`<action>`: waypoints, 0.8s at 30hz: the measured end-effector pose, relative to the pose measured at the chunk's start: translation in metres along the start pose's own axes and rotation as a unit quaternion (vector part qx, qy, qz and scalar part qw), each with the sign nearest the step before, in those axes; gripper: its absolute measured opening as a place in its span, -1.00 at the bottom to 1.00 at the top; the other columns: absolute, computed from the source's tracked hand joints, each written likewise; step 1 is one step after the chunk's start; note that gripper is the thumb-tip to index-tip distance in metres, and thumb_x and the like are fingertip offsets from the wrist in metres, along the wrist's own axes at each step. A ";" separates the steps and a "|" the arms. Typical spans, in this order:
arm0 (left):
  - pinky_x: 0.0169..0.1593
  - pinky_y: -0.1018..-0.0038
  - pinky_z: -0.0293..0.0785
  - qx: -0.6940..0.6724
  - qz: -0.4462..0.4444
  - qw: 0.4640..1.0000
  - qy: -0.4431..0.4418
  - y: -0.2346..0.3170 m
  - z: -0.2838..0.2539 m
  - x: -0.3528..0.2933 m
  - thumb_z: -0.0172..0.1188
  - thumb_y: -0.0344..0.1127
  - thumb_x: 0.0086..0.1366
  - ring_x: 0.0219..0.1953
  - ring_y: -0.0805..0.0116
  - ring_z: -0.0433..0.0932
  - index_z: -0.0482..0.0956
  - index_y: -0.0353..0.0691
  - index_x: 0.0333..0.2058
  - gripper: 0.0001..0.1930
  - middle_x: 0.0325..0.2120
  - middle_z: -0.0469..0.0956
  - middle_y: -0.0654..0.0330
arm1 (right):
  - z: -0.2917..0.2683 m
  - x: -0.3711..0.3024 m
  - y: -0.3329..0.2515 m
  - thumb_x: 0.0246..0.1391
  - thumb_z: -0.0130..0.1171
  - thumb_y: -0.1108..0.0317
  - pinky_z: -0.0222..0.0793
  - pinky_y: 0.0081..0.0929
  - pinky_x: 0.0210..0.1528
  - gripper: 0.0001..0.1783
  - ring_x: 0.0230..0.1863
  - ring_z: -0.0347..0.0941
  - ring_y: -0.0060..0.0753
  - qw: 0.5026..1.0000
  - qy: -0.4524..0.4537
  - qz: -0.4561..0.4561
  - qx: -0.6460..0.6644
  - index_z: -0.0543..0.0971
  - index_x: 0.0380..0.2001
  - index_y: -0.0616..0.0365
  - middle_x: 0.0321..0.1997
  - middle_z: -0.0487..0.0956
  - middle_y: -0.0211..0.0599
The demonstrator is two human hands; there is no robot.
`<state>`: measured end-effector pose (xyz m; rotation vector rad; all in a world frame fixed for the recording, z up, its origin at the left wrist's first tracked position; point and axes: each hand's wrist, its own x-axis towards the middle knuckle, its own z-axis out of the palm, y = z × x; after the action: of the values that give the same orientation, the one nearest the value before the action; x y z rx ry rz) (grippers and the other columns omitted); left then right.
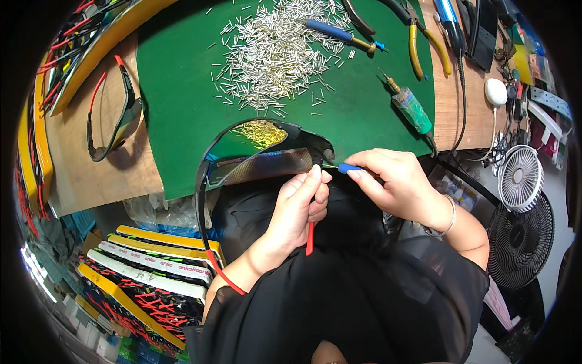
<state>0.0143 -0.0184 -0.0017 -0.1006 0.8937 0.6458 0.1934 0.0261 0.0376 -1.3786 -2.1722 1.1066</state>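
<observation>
In my left hand (298, 209) is a pair of sunglasses (260, 165), with a black frame and red-tipped temples. The fingers are closed around the frame near one hinge, and one red tip hangs below the hand. The other temple arches over to the left, its red end by my left forearm. My right hand (397, 182) pinches a small screwdriver (350, 168) by its blue handle. The thin shaft points left at the hinge by my left fingertips; whether its tip touches a screw is too small to tell.
On the green mat (176, 91) lie a heap of silver pins (273, 54), gold-coloured screws (260, 133), a blue-handled tool (330, 30), a green-handled tool (412, 109) and pliers (415, 51). More sunglasses (124, 115) rest at left. Trays (151, 261) of red-tipped temples stand lower left, fans (520, 179) at right.
</observation>
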 end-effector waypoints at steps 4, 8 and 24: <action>-0.69 0.74 -0.03 -0.007 0.002 1.000 0.005 -0.002 0.001 0.001 -0.11 -0.13 0.32 -0.76 0.69 0.06 0.39 -0.19 -0.36 -0.75 -0.71 0.22 0.41 | -0.001 0.003 -0.001 -0.06 0.10 0.39 0.39 -0.41 -0.49 -0.89 -0.51 0.47 -0.17 1.000 -0.010 0.016 -0.008 0.49 -0.44 0.19 -0.53 0.51 -0.19; -0.68 0.74 -0.03 -0.012 0.005 1.000 0.004 -0.002 0.001 0.001 -0.11 -0.13 0.32 -0.76 0.69 0.06 0.39 -0.18 -0.36 -0.75 -0.71 0.22 0.41 | -0.001 0.003 -0.001 -0.06 0.10 0.40 0.39 -0.41 -0.49 -0.89 -0.51 0.47 -0.17 1.000 -0.006 0.017 -0.018 0.49 -0.44 0.19 -0.54 0.51 -0.19; -0.69 0.75 -0.05 -0.013 0.002 1.000 0.013 -0.003 0.004 0.001 -0.12 -0.13 0.33 -0.77 0.70 0.05 0.37 -0.18 -0.37 -0.75 -0.71 0.21 0.42 | 0.001 0.003 -0.005 -0.06 0.11 0.40 0.38 -0.41 -0.50 -0.89 -0.52 0.46 -0.18 0.999 -0.006 0.029 -0.023 0.49 -0.43 0.19 -0.56 0.49 -0.21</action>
<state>0.0188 -0.0187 -0.0006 -0.1308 0.9116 0.6616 0.1884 0.0267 0.0409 -1.4674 -2.1920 1.0927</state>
